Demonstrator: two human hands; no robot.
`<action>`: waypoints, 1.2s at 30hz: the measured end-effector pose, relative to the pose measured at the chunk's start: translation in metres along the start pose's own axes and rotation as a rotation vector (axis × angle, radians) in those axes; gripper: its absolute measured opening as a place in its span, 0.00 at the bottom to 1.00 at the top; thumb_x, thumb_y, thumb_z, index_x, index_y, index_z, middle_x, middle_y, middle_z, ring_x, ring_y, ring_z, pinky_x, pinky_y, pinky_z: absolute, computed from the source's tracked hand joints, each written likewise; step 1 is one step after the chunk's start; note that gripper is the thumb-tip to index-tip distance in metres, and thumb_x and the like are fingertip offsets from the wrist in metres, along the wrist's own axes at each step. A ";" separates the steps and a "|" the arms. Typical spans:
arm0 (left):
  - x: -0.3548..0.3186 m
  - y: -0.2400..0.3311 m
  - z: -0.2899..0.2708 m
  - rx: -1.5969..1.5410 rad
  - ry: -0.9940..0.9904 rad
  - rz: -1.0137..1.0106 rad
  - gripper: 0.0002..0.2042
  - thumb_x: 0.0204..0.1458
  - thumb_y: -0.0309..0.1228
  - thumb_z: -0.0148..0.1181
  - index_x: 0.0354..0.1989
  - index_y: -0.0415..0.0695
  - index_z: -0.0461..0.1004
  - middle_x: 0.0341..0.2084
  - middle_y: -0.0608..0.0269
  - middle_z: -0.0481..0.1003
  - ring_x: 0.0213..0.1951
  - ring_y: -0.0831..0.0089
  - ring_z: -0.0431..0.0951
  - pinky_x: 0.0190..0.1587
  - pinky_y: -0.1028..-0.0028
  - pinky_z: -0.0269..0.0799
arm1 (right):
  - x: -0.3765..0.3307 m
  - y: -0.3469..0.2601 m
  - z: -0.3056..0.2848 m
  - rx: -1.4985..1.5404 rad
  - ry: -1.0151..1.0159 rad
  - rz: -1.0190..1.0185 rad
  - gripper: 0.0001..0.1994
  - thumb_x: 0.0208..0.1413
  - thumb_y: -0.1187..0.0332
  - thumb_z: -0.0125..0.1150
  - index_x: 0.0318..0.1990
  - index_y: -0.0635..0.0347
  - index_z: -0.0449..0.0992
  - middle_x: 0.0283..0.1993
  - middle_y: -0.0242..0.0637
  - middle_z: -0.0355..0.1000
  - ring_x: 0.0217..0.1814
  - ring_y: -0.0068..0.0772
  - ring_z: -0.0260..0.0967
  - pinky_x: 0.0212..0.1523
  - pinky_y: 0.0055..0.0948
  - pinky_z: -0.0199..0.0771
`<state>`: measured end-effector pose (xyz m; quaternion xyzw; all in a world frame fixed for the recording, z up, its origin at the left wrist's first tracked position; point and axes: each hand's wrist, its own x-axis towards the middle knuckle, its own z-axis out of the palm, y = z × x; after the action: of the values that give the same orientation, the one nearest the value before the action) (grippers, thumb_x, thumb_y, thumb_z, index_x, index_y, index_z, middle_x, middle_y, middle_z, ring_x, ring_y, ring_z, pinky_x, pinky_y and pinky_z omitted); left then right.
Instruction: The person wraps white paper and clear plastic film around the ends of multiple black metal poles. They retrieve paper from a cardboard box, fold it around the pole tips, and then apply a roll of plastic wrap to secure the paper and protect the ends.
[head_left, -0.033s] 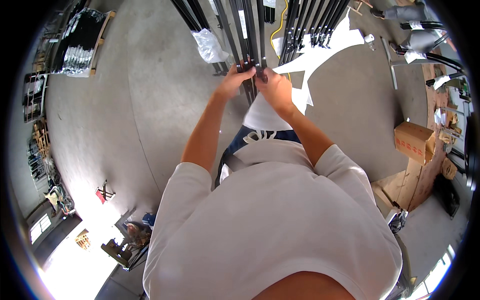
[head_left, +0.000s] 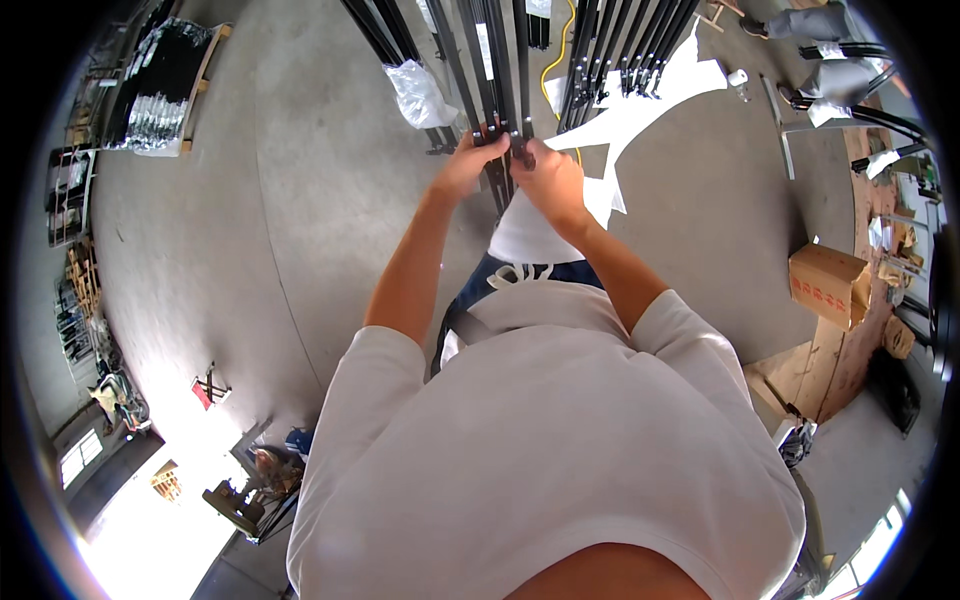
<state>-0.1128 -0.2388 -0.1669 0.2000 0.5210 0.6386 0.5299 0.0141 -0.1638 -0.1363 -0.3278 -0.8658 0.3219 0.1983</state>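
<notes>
Several long, slim black bars [head_left: 484, 75] reach from the upper edge down to my hands. My left hand [head_left: 468, 165] is closed on the near part of these bars, with the thumb laid across them. Close beside it, my right hand [head_left: 552, 180] is closed on a black bar near its end, fingers bent; their tips are partly hidden. Below the right hand, a white sheet [head_left: 525, 228] hangs in front of my waist. Left of the held bars, another group of black bars [head_left: 385, 35] has a clear plastic wrap [head_left: 418, 95] round it.
More black bars [head_left: 600, 65] lie at the upper right on white sheeting [head_left: 640, 112], beside a yellow cable [head_left: 548, 70]. A cardboard box [head_left: 828, 283] stands to the right. At the far left is a wrapped black stack [head_left: 168, 80]. Another person's leg [head_left: 805, 25] shows at the upper right.
</notes>
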 end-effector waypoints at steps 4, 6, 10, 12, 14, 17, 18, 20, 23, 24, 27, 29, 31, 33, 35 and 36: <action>0.000 -0.004 0.001 0.031 -0.041 0.023 0.09 0.51 0.31 0.48 0.39 0.41 0.67 0.32 0.70 0.70 0.36 0.80 0.68 0.41 0.80 0.61 | -0.005 0.001 0.006 -0.042 0.050 -0.019 0.08 0.41 0.64 0.54 0.25 0.57 0.66 0.17 0.45 0.67 0.21 0.49 0.66 0.22 0.42 0.67; -0.001 -0.003 0.008 0.131 -0.014 0.083 0.09 0.51 0.31 0.48 0.38 0.41 0.68 0.30 0.70 0.70 0.35 0.82 0.67 0.39 0.80 0.62 | -0.004 -0.001 0.002 -0.111 0.048 -0.020 0.10 0.43 0.62 0.54 0.28 0.57 0.64 0.17 0.45 0.68 0.20 0.49 0.67 0.22 0.42 0.67; 0.003 -0.012 0.001 0.233 0.027 0.120 0.07 0.49 0.27 0.49 0.37 0.41 0.68 0.29 0.70 0.70 0.33 0.82 0.68 0.37 0.80 0.64 | -0.001 -0.004 0.002 -0.137 0.060 -0.019 0.09 0.40 0.64 0.55 0.26 0.59 0.65 0.16 0.47 0.67 0.19 0.50 0.67 0.22 0.43 0.68; 0.004 -0.012 0.004 0.227 0.005 0.225 0.07 0.47 0.23 0.49 0.35 0.41 0.68 0.28 0.70 0.70 0.31 0.82 0.68 0.36 0.80 0.64 | 0.003 -0.004 0.001 -0.143 0.085 -0.047 0.09 0.38 0.65 0.55 0.24 0.59 0.66 0.14 0.47 0.66 0.17 0.51 0.66 0.21 0.43 0.68; 0.002 -0.005 0.012 0.279 0.056 0.280 0.06 0.46 0.22 0.50 0.34 0.40 0.69 0.26 0.70 0.70 0.30 0.82 0.68 0.34 0.81 0.65 | 0.000 -0.007 -0.001 -0.093 0.025 -0.099 0.08 0.39 0.66 0.55 0.25 0.59 0.67 0.16 0.45 0.67 0.18 0.49 0.66 0.20 0.40 0.67; 0.000 0.006 0.016 0.257 0.117 0.236 0.04 0.46 0.24 0.52 0.31 0.40 0.69 0.23 0.72 0.69 0.27 0.85 0.67 0.29 0.83 0.63 | -0.001 -0.014 -0.010 -0.048 -0.076 -0.172 0.06 0.43 0.67 0.54 0.27 0.60 0.68 0.17 0.44 0.67 0.19 0.48 0.65 0.20 0.38 0.65; -0.001 0.008 0.016 0.216 0.118 0.227 0.04 0.47 0.25 0.52 0.30 0.40 0.69 0.22 0.72 0.69 0.27 0.85 0.67 0.29 0.83 0.63 | 0.000 -0.012 -0.012 -0.038 -0.104 -0.206 0.06 0.45 0.67 0.54 0.27 0.59 0.68 0.17 0.44 0.67 0.20 0.48 0.65 0.20 0.38 0.65; -0.002 0.005 0.011 0.145 0.134 0.248 0.04 0.48 0.27 0.52 0.30 0.40 0.69 0.21 0.73 0.68 0.25 0.86 0.66 0.28 0.84 0.61 | -0.002 -0.007 -0.012 0.062 -0.091 -0.287 0.05 0.47 0.68 0.52 0.29 0.59 0.68 0.18 0.44 0.67 0.21 0.47 0.65 0.20 0.37 0.64; -0.005 -0.001 -0.001 0.203 0.214 0.215 0.04 0.49 0.27 0.50 0.31 0.40 0.69 0.21 0.73 0.68 0.26 0.85 0.66 0.29 0.84 0.61 | 0.000 -0.002 -0.008 0.111 -0.104 -0.193 0.08 0.48 0.68 0.52 0.36 0.55 0.65 0.20 0.44 0.67 0.22 0.49 0.66 0.21 0.39 0.63; -0.006 -0.003 -0.006 0.202 0.147 0.259 0.05 0.50 0.26 0.48 0.32 0.40 0.69 0.24 0.71 0.69 0.28 0.84 0.67 0.32 0.82 0.62 | 0.000 -0.003 -0.006 0.108 -0.089 -0.110 0.10 0.47 0.66 0.53 0.37 0.54 0.64 0.20 0.45 0.67 0.22 0.50 0.66 0.22 0.41 0.64; -0.001 -0.017 -0.019 0.139 0.130 0.220 0.06 0.50 0.24 0.47 0.34 0.39 0.69 0.26 0.69 0.70 0.31 0.83 0.68 0.35 0.81 0.64 | 0.003 -0.006 -0.002 0.136 -0.079 -0.073 0.17 0.47 0.65 0.54 0.45 0.54 0.61 0.24 0.47 0.68 0.26 0.51 0.66 0.25 0.39 0.65; -0.007 -0.007 -0.010 0.039 0.078 0.192 0.11 0.45 0.23 0.51 0.39 0.39 0.67 0.31 0.66 0.71 0.35 0.79 0.70 0.39 0.78 0.66 | 0.001 -0.008 -0.004 0.190 -0.116 -0.143 0.18 0.48 0.68 0.54 0.47 0.57 0.61 0.30 0.48 0.69 0.30 0.49 0.68 0.29 0.33 0.67; -0.013 0.004 -0.003 -0.069 0.028 0.103 0.14 0.43 0.22 0.52 0.41 0.38 0.66 0.33 0.64 0.71 0.36 0.77 0.71 0.40 0.77 0.66 | 0.011 -0.002 -0.001 0.386 -0.159 -0.078 0.15 0.46 0.70 0.55 0.44 0.61 0.66 0.35 0.46 0.70 0.34 0.43 0.70 0.32 0.29 0.68; -0.016 -0.004 -0.018 -0.010 -0.003 0.111 0.17 0.40 0.22 0.52 0.43 0.37 0.66 0.36 0.60 0.71 0.39 0.73 0.71 0.43 0.74 0.66 | 0.019 0.002 -0.002 0.457 -0.314 -0.111 0.16 0.45 0.72 0.56 0.44 0.62 0.66 0.30 0.38 0.70 0.29 0.24 0.69 0.30 0.23 0.68; -0.025 -0.007 -0.027 -0.052 0.024 0.053 0.17 0.40 0.23 0.53 0.42 0.37 0.67 0.34 0.61 0.72 0.38 0.74 0.71 0.43 0.75 0.65 | 0.026 -0.013 -0.013 0.502 -0.531 -0.034 0.18 0.46 0.72 0.55 0.45 0.60 0.60 0.25 0.32 0.67 0.24 0.18 0.64 0.25 0.20 0.65; -0.025 0.000 -0.024 -0.022 -0.061 0.043 0.18 0.40 0.23 0.53 0.43 0.38 0.66 0.36 0.62 0.72 0.39 0.74 0.71 0.45 0.75 0.64 | 0.027 -0.009 -0.011 0.656 -0.583 -0.001 0.17 0.47 0.73 0.55 0.44 0.60 0.58 0.28 0.32 0.65 0.26 0.18 0.63 0.26 0.19 0.65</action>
<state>-0.1235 -0.2717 -0.1683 0.2247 0.4929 0.6492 0.5339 -0.0027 -0.1451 -0.1186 -0.1424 -0.7378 0.6586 0.0395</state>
